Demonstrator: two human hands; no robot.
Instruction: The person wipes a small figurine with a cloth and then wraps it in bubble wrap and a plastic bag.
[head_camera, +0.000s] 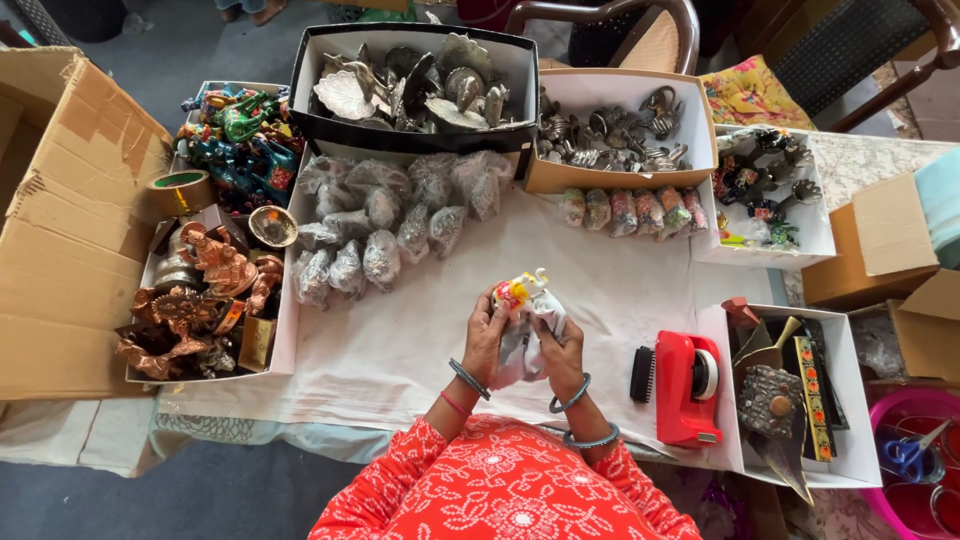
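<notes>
— What's the surface like?

— A table (420, 340) spread with a white cloth, crowded round the edges with open boxes: copper-coloured figures (200, 300) on the left, painted blue-green ones (240, 135) behind them, silvery metal pieces in a black box (410, 85) at the back. Rows of small bubble-wrapped bundles (380, 225) lie on the cloth. A red tape dispenser (688, 385) stands to the right, a big cardboard carton (70, 220) to the far left, and a grey floor with chairs lies beyond.

— And the hands?

— Both meet over the middle of the cloth. The left hand (487, 335) and the right hand (558, 345) are closed together around a small white elephant figurine (522, 292) with bright painted patches, and white wrapping (530, 340) is bunched under and around it. Each grip is clamped on the figurine through that wrap; the top of the figurine pokes out above the fingers.

— How would it handle?

— I'd judge it light, stiff and breakable, probably smooth and a bit slippery where painted. The raised trunk looks like the weak point, so the body is the place to hold, cradled in the soft wrap.
</notes>
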